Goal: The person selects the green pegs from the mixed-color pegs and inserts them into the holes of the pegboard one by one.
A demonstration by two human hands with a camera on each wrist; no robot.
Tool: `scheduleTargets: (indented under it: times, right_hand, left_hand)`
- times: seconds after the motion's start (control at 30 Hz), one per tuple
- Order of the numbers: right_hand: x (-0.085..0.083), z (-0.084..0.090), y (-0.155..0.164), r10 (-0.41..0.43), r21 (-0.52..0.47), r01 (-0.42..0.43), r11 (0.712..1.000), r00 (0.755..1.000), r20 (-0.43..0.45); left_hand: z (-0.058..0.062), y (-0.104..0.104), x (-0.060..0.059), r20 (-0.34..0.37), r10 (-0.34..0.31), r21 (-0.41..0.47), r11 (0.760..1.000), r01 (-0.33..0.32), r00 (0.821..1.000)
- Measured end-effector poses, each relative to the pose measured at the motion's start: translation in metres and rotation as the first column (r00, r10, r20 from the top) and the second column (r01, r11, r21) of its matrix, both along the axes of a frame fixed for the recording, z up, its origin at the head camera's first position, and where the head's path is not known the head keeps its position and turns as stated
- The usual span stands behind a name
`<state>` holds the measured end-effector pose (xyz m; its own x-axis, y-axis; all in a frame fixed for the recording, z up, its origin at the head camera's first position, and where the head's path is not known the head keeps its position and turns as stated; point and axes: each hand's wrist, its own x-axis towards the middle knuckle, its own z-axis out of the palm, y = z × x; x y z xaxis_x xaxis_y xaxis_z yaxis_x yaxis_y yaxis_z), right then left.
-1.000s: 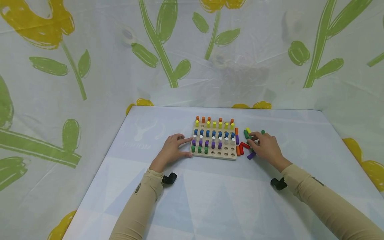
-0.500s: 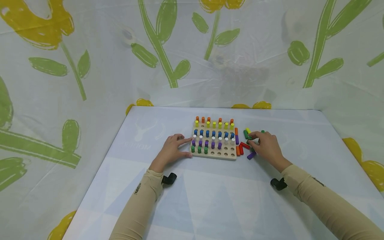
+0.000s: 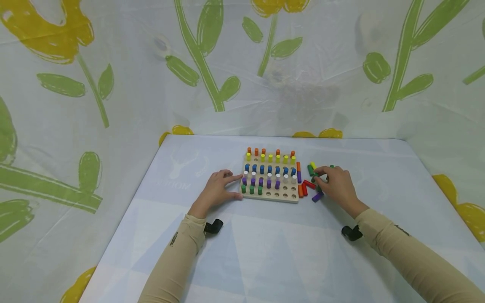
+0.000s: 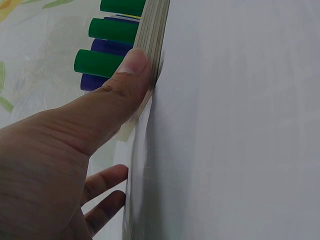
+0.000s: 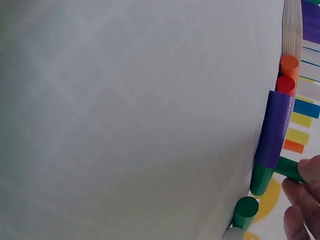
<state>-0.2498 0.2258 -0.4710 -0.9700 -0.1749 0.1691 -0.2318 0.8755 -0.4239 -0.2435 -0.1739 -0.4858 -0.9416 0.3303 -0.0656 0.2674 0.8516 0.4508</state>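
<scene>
A wooden pegboard carries rows of orange, yellow, blue, white, purple and green pegs, with bare holes at its near right. My left hand touches the board's left side with a straight index finger and thumb. In the left wrist view that thumb lies on the board's edge beside green pegs. To the right of the board, my right hand is over loose pegs. In the right wrist view, its thumb and fingers pinch a green peg, partly hidden behind a purple peg.
Loose pegs lie along the board's right side: orange, red, yellow and purple among them. A pale patterned sheet covers the table. Flower-printed sheets hang behind and at the sides.
The right fingertips shift very slightly among the loose pegs, and green shows more plainly at them. The left hand and the board stay in place.
</scene>
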Motion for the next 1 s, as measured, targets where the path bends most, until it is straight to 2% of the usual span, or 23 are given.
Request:
scheduleTargets:
  times: [0.4, 0.53, 1.0]
  right_hand:
    - [0.0052, -0.0033, -0.0007, 0.002, 0.011, -0.002, 1.0, 0.999, -0.037]
    - [0.0052, -0.0016, -0.0012, 0.006, 0.005, -0.006, 1.0, 0.998, -0.056]
    - [0.008, 0.0007, -0.0071, 0.039, -0.003, -0.039, 0.999, 0.995, -0.088]
  left_hand:
    - [-0.0028, 0.0011, 0.0053, 0.004, 0.006, 0.015, 1.0, -0.006, 1.0]
    - [-0.0013, 0.0009, 0.0044, -0.021, -0.005, 0.016, 1.0, 0.005, 1.0]
    - [-0.001, 0.0003, 0.0006, -0.024, -0.004, 0.013, 1.0, 0.004, 1.0]
